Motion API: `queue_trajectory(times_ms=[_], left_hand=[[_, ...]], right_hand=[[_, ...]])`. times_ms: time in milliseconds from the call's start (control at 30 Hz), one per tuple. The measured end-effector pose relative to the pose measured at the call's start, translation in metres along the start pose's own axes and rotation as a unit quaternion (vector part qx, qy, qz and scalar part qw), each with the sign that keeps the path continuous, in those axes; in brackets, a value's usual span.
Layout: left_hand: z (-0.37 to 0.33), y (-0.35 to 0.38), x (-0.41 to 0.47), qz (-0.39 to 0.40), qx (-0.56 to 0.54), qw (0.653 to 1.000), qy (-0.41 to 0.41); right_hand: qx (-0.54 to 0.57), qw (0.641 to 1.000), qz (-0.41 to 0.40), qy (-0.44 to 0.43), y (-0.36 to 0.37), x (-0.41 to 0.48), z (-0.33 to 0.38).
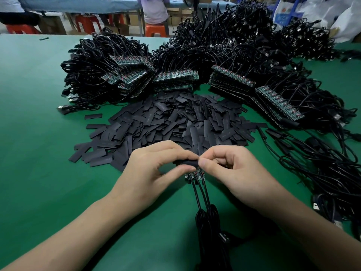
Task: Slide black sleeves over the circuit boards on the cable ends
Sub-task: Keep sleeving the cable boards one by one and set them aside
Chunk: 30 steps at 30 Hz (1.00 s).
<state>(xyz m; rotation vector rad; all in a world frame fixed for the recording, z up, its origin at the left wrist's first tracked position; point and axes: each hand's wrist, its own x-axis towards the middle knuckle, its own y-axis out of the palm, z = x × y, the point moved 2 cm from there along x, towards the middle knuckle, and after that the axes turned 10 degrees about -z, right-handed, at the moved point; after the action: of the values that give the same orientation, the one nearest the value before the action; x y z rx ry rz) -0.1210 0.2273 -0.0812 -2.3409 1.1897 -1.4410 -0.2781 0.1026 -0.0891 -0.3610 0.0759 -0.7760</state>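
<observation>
My left hand pinches a black sleeve between thumb and fingers, just above the green table. My right hand pinches the sleeve's right end with thumb and forefinger. Right below the sleeve sits a small strip of circuit boards with three black cables running down toward me into a coiled bundle. What the right hand's curled fingers hold beyond the sleeve end is hidden. A big heap of loose flat black sleeves lies just beyond my hands.
Stacks of circuit-board strips with tangled black cables ring the far side of the heap. More cables sprawl at the right. The green table stretches left. A seated person and orange stools are behind the table.
</observation>
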Motion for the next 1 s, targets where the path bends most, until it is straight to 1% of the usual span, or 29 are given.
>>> queue_trajectory(times_ms=[167,233,333,800,900,1000], left_hand=[[0.0002,-0.0014,0.0013,-0.002,0.009,1.000,-0.011],[0.0000,-0.0026,0.0028,-0.009,0.013,1.000,-0.024],[0.0001,-0.0038,0.0032,-0.011,0.009,0.999,-0.040],[0.0025,-0.0018,0.0026,0.033,-0.023,0.996,-0.076],[0.0037,-0.0035,0.0038,-0.005,-0.014,0.996,-0.092],[0.0056,-0.0046,0.0029,-0.072,-0.035,0.986,-0.148]], right_hand=[[0.005,1.000,-0.005,-0.007,0.0002,-0.0006,0.0004],[0.031,0.999,0.003,0.005,-0.0011,0.0001,0.0008],[0.051,0.998,-0.006,0.026,-0.0037,0.0017,0.0007],[0.047,0.998,-0.003,0.041,-0.0006,-0.0026,0.0035],[0.066,0.997,-0.004,0.035,-0.0013,-0.0033,0.0062],[0.084,0.996,0.003,0.030,0.0003,-0.0042,0.0094]])
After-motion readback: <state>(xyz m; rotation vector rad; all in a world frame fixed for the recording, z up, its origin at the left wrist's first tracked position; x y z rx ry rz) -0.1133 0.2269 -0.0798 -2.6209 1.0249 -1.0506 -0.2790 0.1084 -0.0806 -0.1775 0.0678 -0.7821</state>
